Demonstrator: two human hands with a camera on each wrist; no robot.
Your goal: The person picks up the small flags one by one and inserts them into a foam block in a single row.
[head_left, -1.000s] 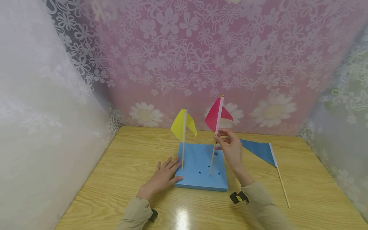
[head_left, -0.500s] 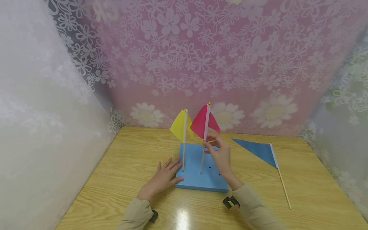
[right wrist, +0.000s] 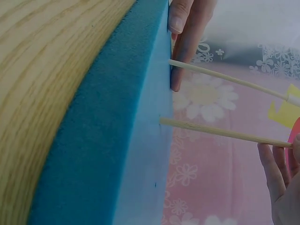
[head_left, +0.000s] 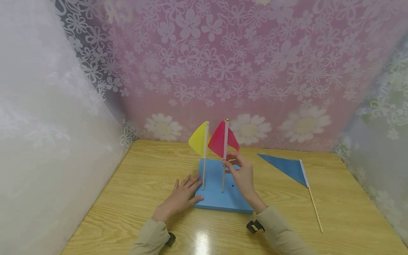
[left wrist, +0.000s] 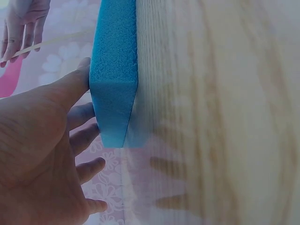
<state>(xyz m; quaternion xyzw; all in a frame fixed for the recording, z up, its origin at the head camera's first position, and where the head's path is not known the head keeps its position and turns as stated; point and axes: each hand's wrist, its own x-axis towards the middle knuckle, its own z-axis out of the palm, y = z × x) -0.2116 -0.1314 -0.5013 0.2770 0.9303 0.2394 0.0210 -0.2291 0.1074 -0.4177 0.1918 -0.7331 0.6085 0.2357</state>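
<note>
Right hand (head_left: 242,175): its grip is narrow, with the thumb and fingers pinching the stick of the red flag, just below the cloth.
Red flag (head_left: 217,141): it stands up nearly straight over the blue block, and the bottom of its stick meets the block at a hole.
Left hand (head_left: 178,200): its grip is wide, fingers spread out, with the thumb and some fingers touching the top of the block at its left edge.
Blue block (head_left: 211,202): it is flat and sits on the counter (head_left: 127,177). A small dark hole (head_left: 232,186) shows beside the red flag's stick.
Yellow flag (head_left: 197,140): it stands up in the block, near the left hand and left of the red flag.
Blue flag (head_left: 285,168): it lies on the counter, off to the right, apart from the block.
Sleeves (head_left: 280,226): they are tan, and a black thing (head_left: 254,226) is by the right wrist.
Back: a pink cloth (head_left: 223,71) with white flowers.
</note>
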